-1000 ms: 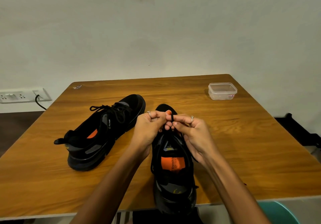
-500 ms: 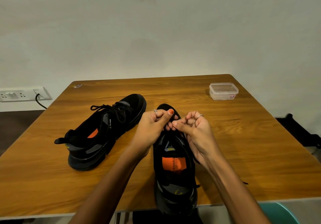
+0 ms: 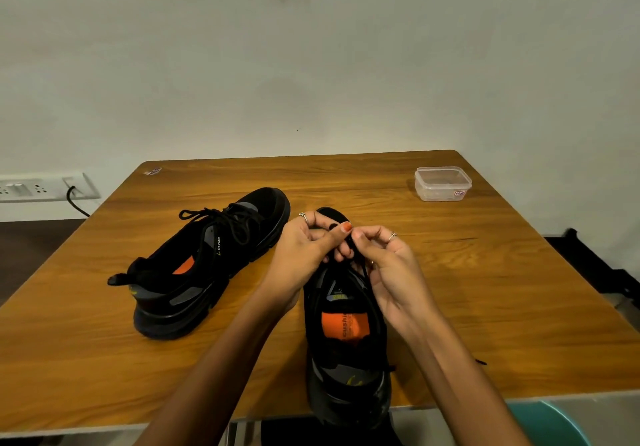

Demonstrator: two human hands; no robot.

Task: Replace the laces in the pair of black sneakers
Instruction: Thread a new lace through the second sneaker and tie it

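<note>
Two black sneakers (image 3: 207, 265) – one laced, left hand (image 3: 304, 255), right hand (image 3: 391, 272) both pinching lace (image 3: 362, 269)

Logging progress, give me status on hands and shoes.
Both hands, left and right, pinch the lace over the near shoe. Far shoe laced, lying aside. Nothing in the way.

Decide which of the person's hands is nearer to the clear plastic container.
The right hand: it works the lace over the near sneaker, with the container beyond it to the right. The left hand sits farther left.
</note>
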